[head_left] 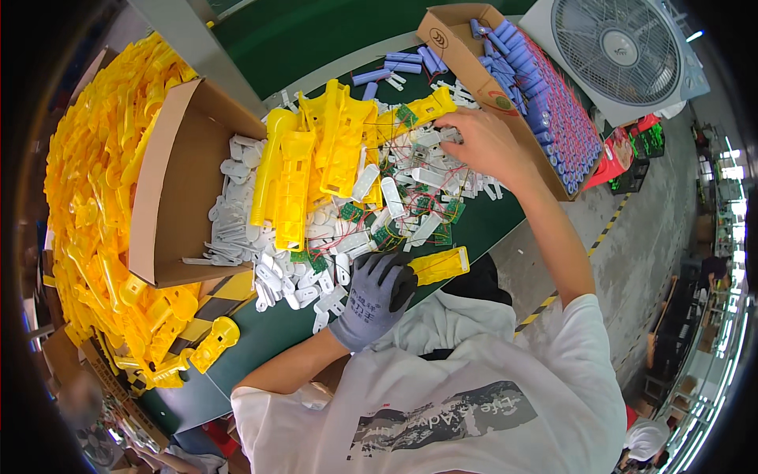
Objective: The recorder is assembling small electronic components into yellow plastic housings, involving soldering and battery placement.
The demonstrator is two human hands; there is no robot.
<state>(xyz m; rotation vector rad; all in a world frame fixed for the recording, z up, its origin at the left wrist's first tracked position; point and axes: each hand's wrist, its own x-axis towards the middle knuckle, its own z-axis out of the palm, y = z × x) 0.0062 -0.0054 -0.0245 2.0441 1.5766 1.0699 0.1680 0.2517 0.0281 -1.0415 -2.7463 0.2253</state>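
Observation:
My left hand (373, 299), in a grey glove with dark fingertips, is closed on a yellow plastic shell (440, 266) at the table's near edge. The shell is long and open-faced, with thin wires at its outer end. My bare right hand (488, 144) reaches over the far right of a heap of white plastic pieces (430, 175). Its thumb and fingers are apart, and I see nothing held between them. Just beyond its fingertips lies another yellow shell with a small green circuit board (407, 116). Red wires and more green boards (452, 211) are mixed through the heap.
Several yellow shells (296, 186) are stacked left of the heap. A cardboard box (178, 186) lies open beside white clips. Beyond my right hand stands a carton of purple cylindrical cells (537, 87), with a fan (618, 49) behind. A large yellow shell pile (103, 174) fills the left.

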